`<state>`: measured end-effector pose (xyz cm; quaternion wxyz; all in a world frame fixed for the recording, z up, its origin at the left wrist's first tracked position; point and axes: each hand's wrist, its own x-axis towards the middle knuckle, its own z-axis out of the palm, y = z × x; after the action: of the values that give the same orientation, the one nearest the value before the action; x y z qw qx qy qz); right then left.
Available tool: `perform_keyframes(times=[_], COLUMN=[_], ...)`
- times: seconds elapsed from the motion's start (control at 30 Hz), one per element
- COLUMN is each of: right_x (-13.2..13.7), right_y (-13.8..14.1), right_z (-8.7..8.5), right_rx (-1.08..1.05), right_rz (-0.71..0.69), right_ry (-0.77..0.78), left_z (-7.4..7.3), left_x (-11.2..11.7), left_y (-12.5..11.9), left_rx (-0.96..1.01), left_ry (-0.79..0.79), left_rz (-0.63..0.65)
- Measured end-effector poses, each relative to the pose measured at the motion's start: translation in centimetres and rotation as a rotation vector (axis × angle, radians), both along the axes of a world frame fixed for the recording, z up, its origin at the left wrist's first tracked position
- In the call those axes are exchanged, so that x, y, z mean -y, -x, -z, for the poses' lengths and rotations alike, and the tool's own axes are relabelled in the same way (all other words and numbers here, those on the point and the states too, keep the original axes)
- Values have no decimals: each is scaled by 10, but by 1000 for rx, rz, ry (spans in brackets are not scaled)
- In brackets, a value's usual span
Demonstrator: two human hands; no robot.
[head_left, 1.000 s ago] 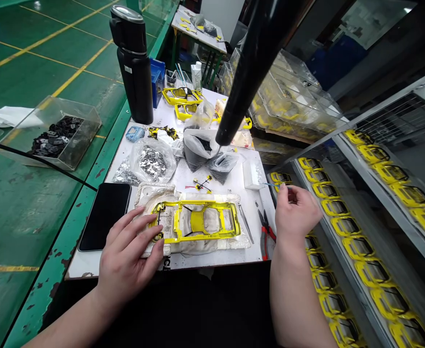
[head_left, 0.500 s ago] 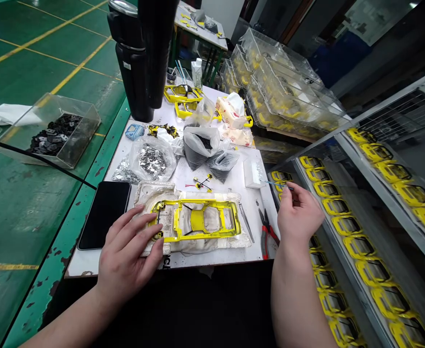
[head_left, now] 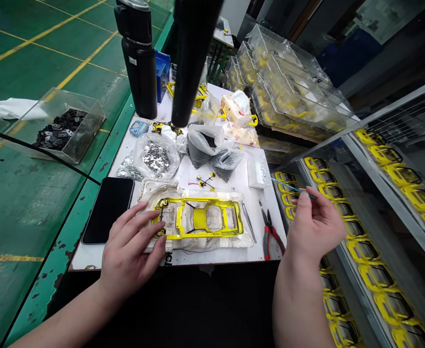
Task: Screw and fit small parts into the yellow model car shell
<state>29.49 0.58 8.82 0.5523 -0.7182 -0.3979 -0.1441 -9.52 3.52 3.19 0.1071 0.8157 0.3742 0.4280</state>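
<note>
The left hand (head_left: 131, 253) lies flat and released at the near edge of the worktop (head_left: 234, 181). Its fingers are spread over the left end of a white pad (head_left: 153, 189), with the fingertips touching the yellow frame (head_left: 200, 218) that lies flat on that pad. To the right, off the edge of the worktop, the right hand (head_left: 316, 229) pinches a thin blue stick (head_left: 292, 188) between thumb and fingers. The stick's far tip points back toward a small white box (head_left: 256, 171).

Between the frame and the right hand lie tweezers (head_left: 248, 222) and red-handled pliers (head_left: 272, 233). A dark phone (head_left: 108, 209) lies just left of the pad. Farther back sit a clear bag of silver bits (head_left: 155, 157) and a bag of dark bits (head_left: 201, 142). A tall black bottle (head_left: 140, 58) stands behind them. On the right, rows of yellow frames fill a shelf (head_left: 346, 193).
</note>
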Motion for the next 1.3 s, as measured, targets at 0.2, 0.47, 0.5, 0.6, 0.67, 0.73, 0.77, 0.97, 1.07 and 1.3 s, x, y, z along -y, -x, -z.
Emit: perform_keyframes(times=[0.2, 0.47, 0.5, 0.6, 0.67, 0.73, 0.77, 0.97, 1.07, 1.3], right_x=[3, 16, 16, 15, 14, 13, 13, 13, 12, 13], right_y=[33, 79, 86, 105, 116, 126, 130, 144, 147, 148], right_z=[-19, -27, -25, -18, -12, -8, -6, -2, -2, -2], right_rx=[-317, -562, -585, -632, -666, -709, -724, -712, -710, -682], right_rz=[-225, -540, -570, -670, -726, -762, -775, -769, -769, -795], right_ry=[-366, -284, -269, -224, -180, -129, -110, -29, 1, 34], left_z=[0, 2, 2, 3, 4, 6, 6, 6, 6, 7], left_x=[0, 3, 3, 3, 3, 3, 3, 4, 4, 4], left_y=[-3, -5, -5, -5, -4, -4, -4, -4, -4, -5], left_rx=[62, 146, 156, 165, 158, 150, 148, 128, 129, 133], left_ry=[18, 47, 51, 56, 59, 55, 51, 56, 68, 59], left_rz=[-16, -48, -48, -50, -57, -66, -68, -77, -78, -80])
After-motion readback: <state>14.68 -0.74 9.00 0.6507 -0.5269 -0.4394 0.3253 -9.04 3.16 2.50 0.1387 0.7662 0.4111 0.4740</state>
